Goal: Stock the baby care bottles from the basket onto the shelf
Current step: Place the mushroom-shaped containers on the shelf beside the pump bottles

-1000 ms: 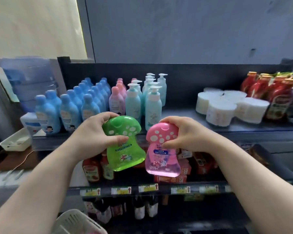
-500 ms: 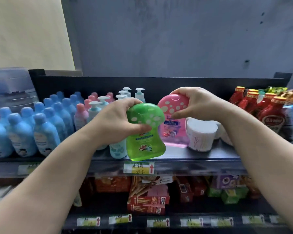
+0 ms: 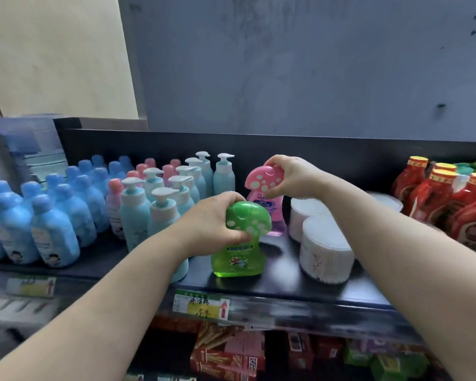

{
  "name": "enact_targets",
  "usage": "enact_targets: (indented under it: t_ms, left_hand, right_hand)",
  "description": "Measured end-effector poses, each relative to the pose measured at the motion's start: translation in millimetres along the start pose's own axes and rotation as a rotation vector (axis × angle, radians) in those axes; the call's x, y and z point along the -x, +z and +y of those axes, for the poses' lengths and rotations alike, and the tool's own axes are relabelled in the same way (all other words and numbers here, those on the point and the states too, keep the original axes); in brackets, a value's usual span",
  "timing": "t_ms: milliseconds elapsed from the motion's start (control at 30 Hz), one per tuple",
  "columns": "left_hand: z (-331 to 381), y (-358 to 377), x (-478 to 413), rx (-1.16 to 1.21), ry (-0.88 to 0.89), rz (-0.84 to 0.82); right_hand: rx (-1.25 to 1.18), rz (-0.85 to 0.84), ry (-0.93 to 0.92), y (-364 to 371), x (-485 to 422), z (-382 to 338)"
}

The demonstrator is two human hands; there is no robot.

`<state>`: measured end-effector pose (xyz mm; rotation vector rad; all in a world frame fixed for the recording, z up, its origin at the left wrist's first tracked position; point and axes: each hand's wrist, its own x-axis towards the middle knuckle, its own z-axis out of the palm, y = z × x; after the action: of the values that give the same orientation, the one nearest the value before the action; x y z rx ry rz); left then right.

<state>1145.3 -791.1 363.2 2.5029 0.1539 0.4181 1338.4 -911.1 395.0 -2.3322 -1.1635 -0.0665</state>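
Note:
My left hand (image 3: 212, 224) grips the spotted cap of a green mushroom-shaped bottle (image 3: 241, 248), which stands upright near the front of the black shelf (image 3: 286, 290). Behind it, my right hand (image 3: 291, 177) holds the cap of a pink mushroom-shaped bottle (image 3: 261, 182), whose base sits on the shelf further back. Both bottles stand between the pump bottles and the white tubs. The basket is out of view.
Pale blue pump bottles (image 3: 162, 204), pink bottles (image 3: 114, 199) and blue bottles (image 3: 55, 229) fill the shelf's left. White round tubs (image 3: 324, 246) stand just right of the mushroom bottles, red sauce bottles (image 3: 434, 199) beyond. A price tag (image 3: 201, 303) hangs on the shelf edge; snack boxes (image 3: 226, 356) lie below.
Both hands carried the bottles up from below and forward onto the top shelf. The pink one went to the back, the green one came down at the front.

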Motion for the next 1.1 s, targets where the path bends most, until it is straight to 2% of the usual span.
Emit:
enact_targets:
  t_ms: [300,633,800,933,967,1033,1100]
  left_hand:
    - [-14.2,2.4,-22.8,0.013,-0.009,0.014]
    - [-19.9,2.9,-31.7,0.03,-0.006,-0.001]
    - [-19.9,6.1,-39.7,0.037,-0.026,-0.005]
    - [-19.6,10.6,-47.7,0.073,-0.048,0.009]
    - [-19.5,12.2,-49.8,0.092,-0.054,0.014]
    - [-19.7,15.6,-54.0,0.124,-0.069,0.034]
    - [-19.6,18.7,-57.2,0.161,-0.075,0.064]
  right_hand:
    - [0.213,-0.06,-0.027,25.0,-63.7,19.6]
    - [0.289,-0.035,0.029,34.3,-94.2,32.5]
    - [0.258,-0.051,0.06,28.8,-91.3,33.3]
    - [0.101,0.099,-0.015,2.8,-66.9,10.9]
    - [-0.004,0.083,-0.03,-5.0,-56.2,3.2]
    - [-0.145,-0.119,-0.076,-17.5,-28.8,-13.5]
    - [-0.074,-0.359,-0.133,-20.2,-6.1,-24.9]
